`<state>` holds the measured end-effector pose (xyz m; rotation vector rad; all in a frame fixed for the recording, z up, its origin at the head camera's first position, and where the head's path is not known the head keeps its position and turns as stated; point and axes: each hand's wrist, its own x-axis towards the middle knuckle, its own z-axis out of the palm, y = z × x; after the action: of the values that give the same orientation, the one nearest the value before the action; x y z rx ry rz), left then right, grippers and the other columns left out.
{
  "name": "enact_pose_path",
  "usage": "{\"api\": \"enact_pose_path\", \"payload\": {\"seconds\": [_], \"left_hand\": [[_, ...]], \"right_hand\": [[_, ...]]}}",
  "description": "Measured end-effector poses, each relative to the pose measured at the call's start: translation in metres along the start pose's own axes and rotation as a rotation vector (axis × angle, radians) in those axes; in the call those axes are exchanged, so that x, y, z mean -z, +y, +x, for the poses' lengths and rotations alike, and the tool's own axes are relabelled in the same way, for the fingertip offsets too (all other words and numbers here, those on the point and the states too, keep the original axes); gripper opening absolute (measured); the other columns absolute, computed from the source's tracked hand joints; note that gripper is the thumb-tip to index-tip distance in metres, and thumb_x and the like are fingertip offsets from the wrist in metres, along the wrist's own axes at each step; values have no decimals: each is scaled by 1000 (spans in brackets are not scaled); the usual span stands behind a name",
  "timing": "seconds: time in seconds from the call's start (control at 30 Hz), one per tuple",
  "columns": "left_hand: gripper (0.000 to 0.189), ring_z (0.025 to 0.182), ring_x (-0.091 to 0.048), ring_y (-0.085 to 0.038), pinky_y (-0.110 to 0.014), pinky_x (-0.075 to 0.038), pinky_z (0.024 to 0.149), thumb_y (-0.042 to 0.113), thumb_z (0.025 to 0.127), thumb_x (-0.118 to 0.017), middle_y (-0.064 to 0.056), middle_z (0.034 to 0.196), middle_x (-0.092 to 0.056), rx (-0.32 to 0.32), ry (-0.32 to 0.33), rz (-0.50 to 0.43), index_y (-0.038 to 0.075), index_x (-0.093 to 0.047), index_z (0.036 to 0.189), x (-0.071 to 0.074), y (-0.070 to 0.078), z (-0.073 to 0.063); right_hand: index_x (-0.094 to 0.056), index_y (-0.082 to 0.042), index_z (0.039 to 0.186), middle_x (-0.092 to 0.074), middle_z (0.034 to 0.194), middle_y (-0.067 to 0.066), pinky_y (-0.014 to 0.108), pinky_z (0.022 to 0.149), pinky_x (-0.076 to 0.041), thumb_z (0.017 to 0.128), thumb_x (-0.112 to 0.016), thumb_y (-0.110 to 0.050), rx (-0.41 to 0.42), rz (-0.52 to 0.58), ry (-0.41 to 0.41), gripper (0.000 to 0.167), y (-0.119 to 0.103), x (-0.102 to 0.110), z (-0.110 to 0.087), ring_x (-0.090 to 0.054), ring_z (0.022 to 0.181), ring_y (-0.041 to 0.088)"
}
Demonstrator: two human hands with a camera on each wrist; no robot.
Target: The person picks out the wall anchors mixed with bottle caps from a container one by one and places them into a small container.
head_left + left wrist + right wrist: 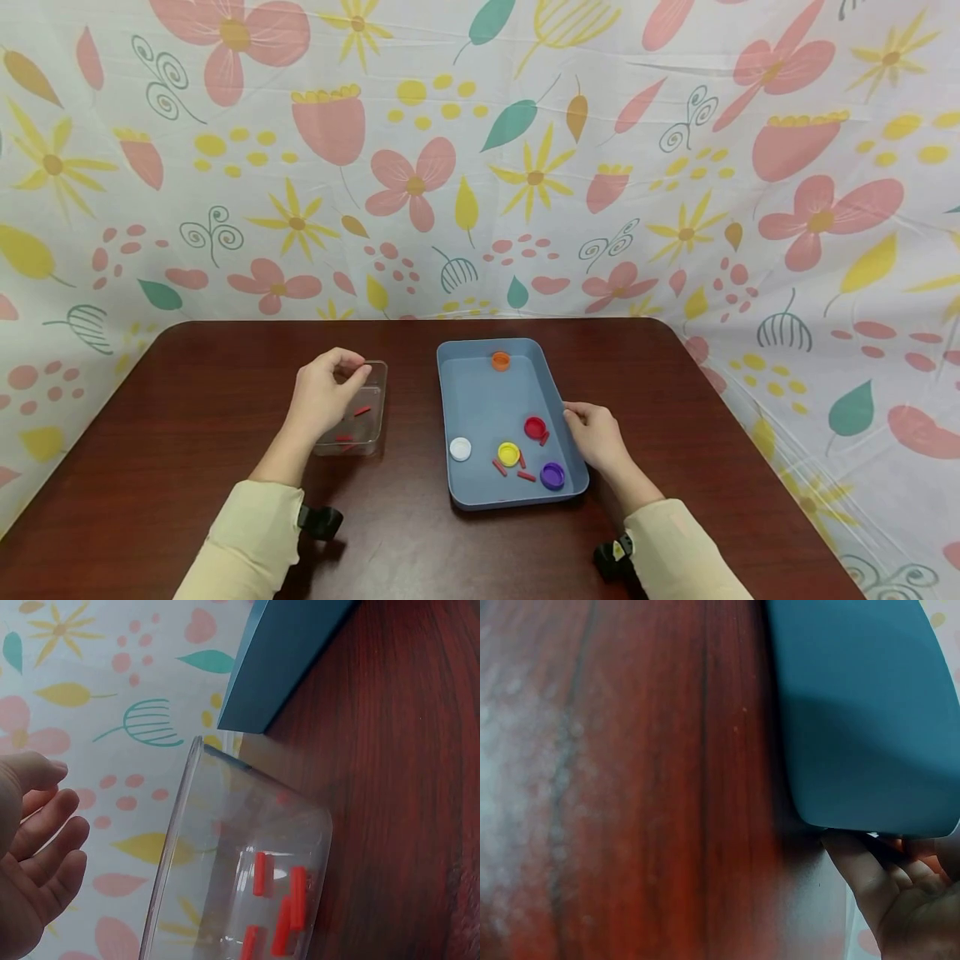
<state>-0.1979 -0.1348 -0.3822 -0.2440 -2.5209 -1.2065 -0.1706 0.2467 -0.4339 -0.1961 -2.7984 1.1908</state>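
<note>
My left hand [324,392] hovers over a clear plastic box [372,433], its fingers loosely bent. In the left wrist view nothing shows between the thumb and fingers of that hand [37,847]. Several short red sticks [298,896] lie in the box. At the right edge of a blue-grey tray [487,400], my right hand [596,433] grips the rim. On the tray lie an orange cap [500,361], a white cap [461,449], a red cap [535,427], a yellow cap [508,454] and a purple cap [552,476], with several red sticks [527,477] among them.
Box and tray stand apart on a dark brown wooden table [225,400], the box to the left. A white cloth [480,250] with flower and leaf prints hangs behind the table and along its sides. Each wrist wears a black camera [321,522].
</note>
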Motion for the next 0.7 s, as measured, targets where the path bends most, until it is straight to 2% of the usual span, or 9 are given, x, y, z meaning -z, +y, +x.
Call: {"api": "enact_pose_path", "payload": {"seconds": [0.33, 0.53, 0.7], "left_hand": [[14, 78, -64, -20, -29, -50, 66, 18, 88, -67, -7, 93, -70, -8, -75, -18, 7, -66, 98, -12, 8, -3], [18, 78, -64, -19, -31, -52, 70, 19, 87, -68, -7, 95, -70, -55, -94, -31, 4, -66, 99, -25, 14, -4], [18, 81, -63, -17, -32, -51, 72, 21, 87, -69, -4, 95, -69, -62, -118, -25, 8, -66, 98, -37, 20, -3]], "right_hand": [[-63, 3, 120, -66, 112, 23, 39, 75, -54, 95, -51, -12, -3, 1, -3, 31, 0, -1, -2, -64, 95, 26], [-62, 3, 120, -66, 112, 23, 38, 74, -54, 96, -51, -12, -18, 5, -12, 31, -1, 0, -2, -64, 93, 25], [-61, 3, 122, -65, 113, 23, 38, 75, -54, 96, -51, -12, -21, 9, -20, 31, -2, 1, -1, -64, 95, 26]]}}
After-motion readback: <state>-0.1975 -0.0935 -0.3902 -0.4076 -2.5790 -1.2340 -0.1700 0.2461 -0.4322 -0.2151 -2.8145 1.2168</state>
